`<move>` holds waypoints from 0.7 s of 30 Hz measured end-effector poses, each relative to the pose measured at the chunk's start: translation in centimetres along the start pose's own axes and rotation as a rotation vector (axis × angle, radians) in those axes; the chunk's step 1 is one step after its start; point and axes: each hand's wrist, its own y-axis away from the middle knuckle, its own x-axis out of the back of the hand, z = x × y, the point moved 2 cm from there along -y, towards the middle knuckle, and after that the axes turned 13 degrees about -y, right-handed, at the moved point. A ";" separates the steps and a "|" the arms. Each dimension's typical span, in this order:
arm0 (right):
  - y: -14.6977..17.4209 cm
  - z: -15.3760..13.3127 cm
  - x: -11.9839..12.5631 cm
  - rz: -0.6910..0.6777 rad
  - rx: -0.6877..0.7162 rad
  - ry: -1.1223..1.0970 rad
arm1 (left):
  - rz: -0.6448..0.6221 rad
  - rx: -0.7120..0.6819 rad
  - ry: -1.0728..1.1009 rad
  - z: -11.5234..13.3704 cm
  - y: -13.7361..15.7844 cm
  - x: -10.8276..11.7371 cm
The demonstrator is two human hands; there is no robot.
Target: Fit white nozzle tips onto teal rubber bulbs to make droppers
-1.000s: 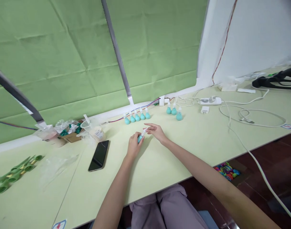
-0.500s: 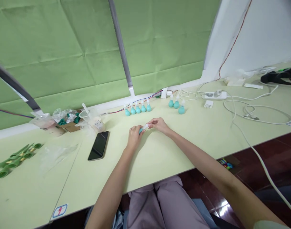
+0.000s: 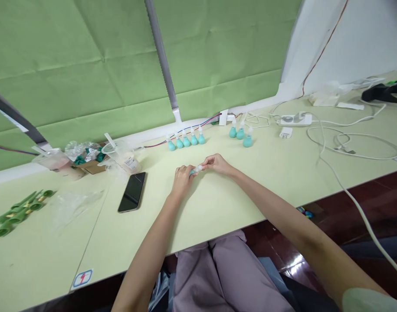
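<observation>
While teal bulb (image 3: 192, 172) is gripped by left hand (image 3: 182, 179): whitish tip (image 3: 198, 168) is pinched by right hand (image 3: 217, 164)
Tip: may be tilted by uneven pressure

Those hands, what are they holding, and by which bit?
One little bulb: the left hand grips its teal end, and the right hand pinches its pale tip.

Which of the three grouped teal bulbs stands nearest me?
The rightmost teal bulb: it stands forward of the other two, which sit side by side.
</observation>
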 end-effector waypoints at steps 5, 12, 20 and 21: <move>0.0 0.1 0.2 -0.025 -0.027 0.013 | -0.046 -0.009 -0.026 0.3 0.0 -0.1; 0.2 0.4 0.2 -0.048 -0.030 0.047 | -0.063 -0.030 -0.054 0.4 0.0 -0.3; 0.0 -1.3 -0.9 0.071 0.115 -0.002 | 0.040 0.197 0.421 0.4 -0.5 0.0; 0.0 -1.4 -1.1 0.075 0.140 0.002 | 0.047 0.230 0.514 0.4 -0.5 -0.1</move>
